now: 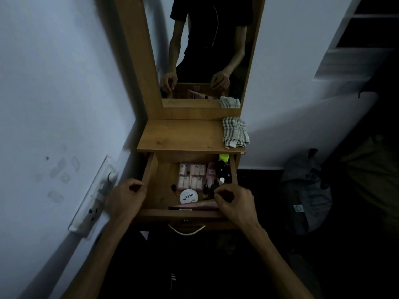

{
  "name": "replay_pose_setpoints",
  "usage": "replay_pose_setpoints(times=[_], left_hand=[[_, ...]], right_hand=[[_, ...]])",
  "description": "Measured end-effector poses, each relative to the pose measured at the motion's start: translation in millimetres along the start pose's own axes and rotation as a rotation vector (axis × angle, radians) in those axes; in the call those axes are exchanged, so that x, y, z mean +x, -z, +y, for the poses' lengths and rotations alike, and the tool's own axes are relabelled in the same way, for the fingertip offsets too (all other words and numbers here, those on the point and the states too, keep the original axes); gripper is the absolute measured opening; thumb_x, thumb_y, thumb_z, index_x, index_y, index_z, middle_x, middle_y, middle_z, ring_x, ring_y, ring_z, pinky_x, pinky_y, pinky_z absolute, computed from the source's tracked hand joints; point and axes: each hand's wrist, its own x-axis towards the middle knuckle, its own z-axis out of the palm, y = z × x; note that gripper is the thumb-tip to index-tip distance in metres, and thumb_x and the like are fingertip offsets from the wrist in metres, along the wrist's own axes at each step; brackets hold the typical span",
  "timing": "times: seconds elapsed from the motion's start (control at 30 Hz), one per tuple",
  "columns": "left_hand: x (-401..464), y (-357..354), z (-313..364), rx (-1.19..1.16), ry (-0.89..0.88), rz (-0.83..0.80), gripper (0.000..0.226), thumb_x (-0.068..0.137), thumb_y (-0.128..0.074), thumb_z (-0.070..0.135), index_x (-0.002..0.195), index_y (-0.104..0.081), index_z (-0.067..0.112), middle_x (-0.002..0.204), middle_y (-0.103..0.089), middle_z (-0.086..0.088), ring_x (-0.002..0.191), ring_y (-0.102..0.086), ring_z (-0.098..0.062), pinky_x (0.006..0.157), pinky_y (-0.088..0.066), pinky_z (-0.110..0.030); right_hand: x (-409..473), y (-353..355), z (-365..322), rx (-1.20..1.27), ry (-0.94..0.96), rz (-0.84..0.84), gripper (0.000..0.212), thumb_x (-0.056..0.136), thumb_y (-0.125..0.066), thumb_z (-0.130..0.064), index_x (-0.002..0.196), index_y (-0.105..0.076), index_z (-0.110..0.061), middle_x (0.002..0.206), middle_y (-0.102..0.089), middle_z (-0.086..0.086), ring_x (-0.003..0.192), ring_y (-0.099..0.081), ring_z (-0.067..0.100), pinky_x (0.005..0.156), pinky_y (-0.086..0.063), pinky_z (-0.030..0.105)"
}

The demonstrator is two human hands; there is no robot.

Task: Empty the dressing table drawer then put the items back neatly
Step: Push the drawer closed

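From the head view, I have the drawer (155, 184) pulled open below the counter (179, 134), and it is full: nothing has come out yet by the look of it. Rows of small pink-and-white boxes (192, 175) sit at the middle back, a round white tub (189, 196) marked nail polish lies toward the front, dark little bottles (222, 171) stand crowded along the right side with a yellow-green cap (224, 157) behind them, and a long flat pinkish pack (200, 205) lies against the front wall.

My left hand (127, 196) sits at the drawer's left front corner, fingers curled; whether it grips the side wall or only rests there I cannot tell. My right hand (232, 200) hangs over the right front of the drawer, fingers curled in close by the small bottles; I cannot tell whether they pinch anything.

A folded checked cloth (235, 132) lies on the counter's right edge, overhanging slightly. The mirror (203, 50) above repeats both hands.

The risks, as I judge them: the upright bottles stand close together, so reaching among them could topple several. The light is poor, which makes small dark items easy to miss. Setting items near the cloth could nudge it off.
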Motion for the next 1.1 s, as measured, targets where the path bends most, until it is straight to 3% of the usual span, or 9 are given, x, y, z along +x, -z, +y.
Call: replay_pose_setpoints(times=[0.23, 0.33, 0.4, 0.57, 0.7, 0.8, 0.97, 1.1], left_hand=[[-8, 0, -21, -0.230, 0.148, -0.087, 0.009, 0.087, -0.069, 0.015, 0.091, -0.076, 0.020, 0.092, -0.071, 0.000, 0.088, -0.064, -0.017, 0.068, -0.045, -0.025], [-9, -1, -29, -0.382, 0.198, -0.094, 0.014, 0.090, -0.066, 0.008, 0.097, -0.077, 0.012, 0.102, -0.072, -0.009, 0.099, -0.065, -0.028, 0.085, -0.051, -0.037], [-10, 2, -32, -0.424, 0.223, -0.126, 0.015, 0.090, -0.065, 0.011, 0.090, -0.078, 0.020, 0.101, -0.074, -0.005, 0.099, -0.066, -0.025, 0.091, -0.052, -0.041], [-21, 12, -30, -0.589, 0.273, -0.130, 0.026, 0.087, -0.058, 0.004, 0.087, -0.077, 0.022, 0.097, -0.074, -0.009, 0.094, -0.067, -0.029, 0.087, -0.052, -0.047], [-27, 14, -35, -0.689, 0.298, -0.105, 0.031, 0.079, -0.061, -0.007, 0.099, -0.076, 0.012, 0.101, -0.074, -0.010, 0.101, -0.067, -0.031, 0.082, -0.050, -0.038], [-30, 13, -37, -0.716, 0.328, -0.067, 0.034, 0.079, -0.064, -0.010, 0.103, -0.074, 0.012, 0.104, -0.072, -0.010, 0.103, -0.066, -0.029, 0.081, -0.048, -0.032], [-40, 14, -41, -0.605, 0.300, -0.016, 0.022, 0.086, -0.074, 0.008, 0.108, -0.071, 0.009, 0.103, -0.069, -0.010, 0.093, -0.065, -0.025, 0.067, -0.049, -0.027], [-46, 14, -40, -0.526, 0.268, 0.042, 0.016, 0.085, -0.078, 0.019, 0.088, -0.073, 0.004, 0.086, -0.069, -0.009, 0.085, -0.064, -0.026, 0.066, -0.044, -0.026]], right_hand=[[-19, 17, 5, 0.041, -0.091, -0.047, 0.015, 0.086, -0.079, -0.024, 0.100, -0.076, -0.023, 0.097, -0.073, -0.015, 0.090, -0.067, -0.003, 0.084, -0.057, 0.020], [-27, 26, 9, 0.081, -0.144, -0.061, 0.014, 0.086, -0.076, -0.029, 0.099, -0.075, -0.025, 0.097, -0.071, -0.015, 0.093, -0.067, 0.000, 0.085, -0.057, 0.025], [-33, 32, 11, 0.133, -0.184, -0.041, 0.013, 0.085, -0.075, -0.026, 0.097, -0.076, -0.026, 0.097, -0.072, -0.014, 0.093, -0.068, 0.002, 0.085, -0.057, 0.026], [-42, 42, 19, 0.187, -0.263, -0.044, 0.015, 0.084, -0.078, -0.024, 0.099, -0.076, -0.026, 0.098, -0.074, -0.013, 0.090, -0.068, -0.005, 0.083, -0.059, 0.023], [-51, 43, 16, 0.277, -0.357, -0.004, 0.016, 0.082, -0.082, -0.025, 0.097, -0.077, -0.025, 0.094, -0.075, -0.012, 0.086, -0.070, 0.000, 0.074, -0.057, 0.019], [-55, 45, 10, 0.279, -0.442, 0.040, 0.023, 0.080, -0.084, -0.032, 0.099, -0.074, -0.024, 0.094, -0.072, -0.013, 0.083, -0.066, 0.000, 0.065, -0.046, 0.014], [-61, 44, 10, 0.168, -0.464, 0.110, 0.043, 0.077, -0.084, -0.046, 0.111, -0.072, -0.021, 0.102, -0.069, -0.008, 0.085, -0.058, -0.004, 0.064, -0.043, 0.015], [-58, 44, 6, 0.141, -0.492, 0.091, 0.043, 0.082, -0.080, -0.047, 0.113, -0.070, -0.019, 0.101, -0.068, -0.008, 0.079, -0.058, -0.005, 0.057, -0.039, 0.010]])
